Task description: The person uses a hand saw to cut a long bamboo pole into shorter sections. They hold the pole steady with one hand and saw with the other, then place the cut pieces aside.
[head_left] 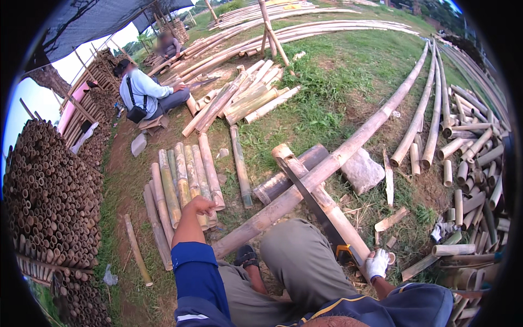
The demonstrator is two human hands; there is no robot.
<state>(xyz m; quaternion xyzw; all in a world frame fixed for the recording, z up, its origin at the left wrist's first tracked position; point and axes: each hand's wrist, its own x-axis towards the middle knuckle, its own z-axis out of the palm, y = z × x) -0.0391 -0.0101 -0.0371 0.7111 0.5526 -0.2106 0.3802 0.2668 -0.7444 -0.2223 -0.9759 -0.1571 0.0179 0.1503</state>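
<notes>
My left hand [201, 206] is bare and held out over the lower ends of several cut bamboo lengths [182, 171]. Its fingers are loosely bent and I see nothing in them; whether it touches the bamboo I cannot tell. In a white glove, my right hand [377, 264] is closed at the near end of a bamboo piece [327, 204]. Along that piece lies a handsaw [313, 204], its dark blade pointing away and its orange-and-black handle just left of the glove. A long bamboo pole [354, 139] crosses the piece, running from beside my knee to the far right.
A dark bamboo log [299, 169] lies under the crossing, beside a pale rock [362, 171]. Stacked bamboo [54, 196] rises at left; cut pieces [474, 152] heap at right. Ahead left, a seated person [144, 92] holds a saw near more bamboo; another person [170, 46] sits farther back.
</notes>
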